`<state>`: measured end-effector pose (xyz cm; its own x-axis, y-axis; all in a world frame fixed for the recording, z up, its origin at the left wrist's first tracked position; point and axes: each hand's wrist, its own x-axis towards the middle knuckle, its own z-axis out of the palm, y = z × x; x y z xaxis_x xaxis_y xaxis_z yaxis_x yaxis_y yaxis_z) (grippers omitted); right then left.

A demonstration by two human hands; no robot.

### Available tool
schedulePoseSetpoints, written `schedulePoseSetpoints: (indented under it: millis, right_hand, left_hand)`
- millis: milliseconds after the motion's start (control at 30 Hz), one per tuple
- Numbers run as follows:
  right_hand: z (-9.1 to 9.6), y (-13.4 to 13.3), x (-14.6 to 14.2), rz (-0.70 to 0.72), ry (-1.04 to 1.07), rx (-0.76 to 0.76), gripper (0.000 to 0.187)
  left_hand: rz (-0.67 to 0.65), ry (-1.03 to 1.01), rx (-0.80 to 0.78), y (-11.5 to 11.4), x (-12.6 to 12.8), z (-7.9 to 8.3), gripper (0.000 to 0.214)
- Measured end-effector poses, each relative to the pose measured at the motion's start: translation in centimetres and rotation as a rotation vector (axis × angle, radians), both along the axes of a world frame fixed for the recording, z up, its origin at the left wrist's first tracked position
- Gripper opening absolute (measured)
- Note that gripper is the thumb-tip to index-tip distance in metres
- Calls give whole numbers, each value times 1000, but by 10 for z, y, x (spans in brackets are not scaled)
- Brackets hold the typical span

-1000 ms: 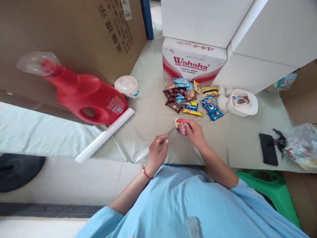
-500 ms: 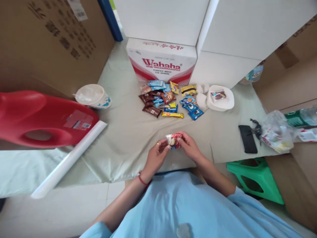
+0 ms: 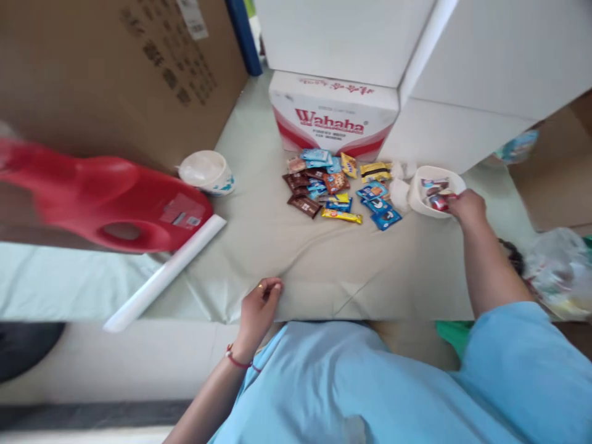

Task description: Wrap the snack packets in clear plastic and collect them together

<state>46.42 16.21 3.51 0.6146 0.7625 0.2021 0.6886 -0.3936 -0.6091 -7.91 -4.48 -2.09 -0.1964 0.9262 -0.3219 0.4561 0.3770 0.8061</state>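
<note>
My right hand [image 3: 467, 206] reaches out to the white bowl [image 3: 419, 197] at the right and holds a small red snack packet [image 3: 439, 202] over its rim. Another packet lies inside the bowl. My left hand [image 3: 259, 308] rests near the front edge of the pale green cloth [image 3: 296, 259], fingers curled, nothing visible in them. A pile of several snack packets [image 3: 340, 191] in blue, brown, orange and yellow lies left of the bowl, in front of a red-and-white Wahaha box [image 3: 333, 117].
A red detergent jug [image 3: 115, 200] lies on its side at the left, beside a white roll [image 3: 166, 274] and a white cup [image 3: 206, 172]. Large cardboard box [image 3: 106, 74] behind left, white boxes [image 3: 462, 61] behind. A plastic bag [image 3: 557, 271] lies at right.
My right hand carried the red packet from the middle of the cloth out to the white bowl. My left hand let go of it and dropped back to the cloth's front edge.
</note>
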Motion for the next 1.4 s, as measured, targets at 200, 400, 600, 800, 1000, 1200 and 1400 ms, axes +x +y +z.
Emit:
schedulePoseSetpoints:
  millis: [200, 400, 600, 800, 1000, 1200, 1400]
  right_hand:
    - [-5, -14, -13, 10, -361, -145, 15]
    - [7, -43, -45, 277, -422, -10, 29]
    - [-19, -82, -80, 266, -140, -9, 39]
    - [-52, -113, -117, 429, 63, -56, 43]
    - [-70, -139, -144, 461, 111, -71, 45]
    - [-65, -187, -132, 463, 112, -77, 43]
    - [-43, -214, -135, 331, 90, 40, 35]
  left_hand:
    - [-3, 106, 180, 18, -8, 19, 32]
    - [-37, 215, 329, 49, -25, 23, 27]
    - [-109, 303, 425, 71, -36, 19, 24]
    - [-104, 455, 640, 114, -40, 26, 27]
    - [120, 606, 530, 229, -61, 30, 69]
    - [62, 655, 451, 255, -68, 33, 15]
    - [-186, 680, 616, 140, -10, 47, 25]
